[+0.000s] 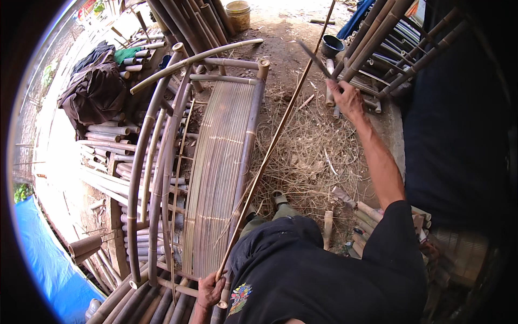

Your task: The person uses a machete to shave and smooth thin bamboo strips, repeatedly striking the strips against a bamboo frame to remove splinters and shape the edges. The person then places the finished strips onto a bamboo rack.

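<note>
A left hand [209, 291] grips the near end of a long, thin bamboo strip [278, 132] beside the near right corner of a bamboo bench [218, 146], while the right hand [348, 100], arm outstretched, is closed around a dark blade [322, 68]. The strip slants away along the bench's right edge, its far end out of view; blade and strip cross high up, though whether they touch cannot be told. Clean work here likely calls for a firm near-end hold, a shallow blade angle and light, even strokes ending well short of the left fingers. Pale shavings [302, 167] lie strewn past the bench's right edge.
</note>
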The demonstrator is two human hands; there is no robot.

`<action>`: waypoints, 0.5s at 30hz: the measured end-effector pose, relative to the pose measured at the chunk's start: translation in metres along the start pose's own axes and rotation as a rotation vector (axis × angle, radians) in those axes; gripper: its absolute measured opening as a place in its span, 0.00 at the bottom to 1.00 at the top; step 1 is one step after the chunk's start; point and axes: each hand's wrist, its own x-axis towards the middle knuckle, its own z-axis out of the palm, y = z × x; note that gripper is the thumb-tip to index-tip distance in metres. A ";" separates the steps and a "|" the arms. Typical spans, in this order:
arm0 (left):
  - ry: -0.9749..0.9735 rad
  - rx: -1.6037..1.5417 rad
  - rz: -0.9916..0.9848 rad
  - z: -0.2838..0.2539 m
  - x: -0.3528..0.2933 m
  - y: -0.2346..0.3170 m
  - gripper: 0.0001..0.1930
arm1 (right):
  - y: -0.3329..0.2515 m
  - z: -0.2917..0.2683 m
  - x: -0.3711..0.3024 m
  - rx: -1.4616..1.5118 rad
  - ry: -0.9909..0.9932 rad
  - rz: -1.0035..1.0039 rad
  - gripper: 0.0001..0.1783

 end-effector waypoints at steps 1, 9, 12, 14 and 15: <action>-0.001 -0.020 0.017 0.001 -0.007 -0.011 0.13 | 0.010 -0.015 0.012 -0.011 0.057 0.006 0.48; -0.112 -0.422 -0.042 0.036 0.069 0.078 0.21 | -0.016 -0.025 -0.042 0.159 0.201 -0.010 0.41; -0.126 -0.580 0.044 0.052 0.130 0.145 0.21 | -0.050 0.022 -0.107 0.305 0.048 -0.230 0.39; -0.152 -0.648 0.072 0.054 0.156 0.175 0.20 | -0.072 0.042 -0.148 0.359 -0.066 -0.381 0.36; -0.127 -0.662 0.088 0.056 0.165 0.188 0.20 | -0.079 0.044 -0.166 0.299 -0.094 -0.425 0.36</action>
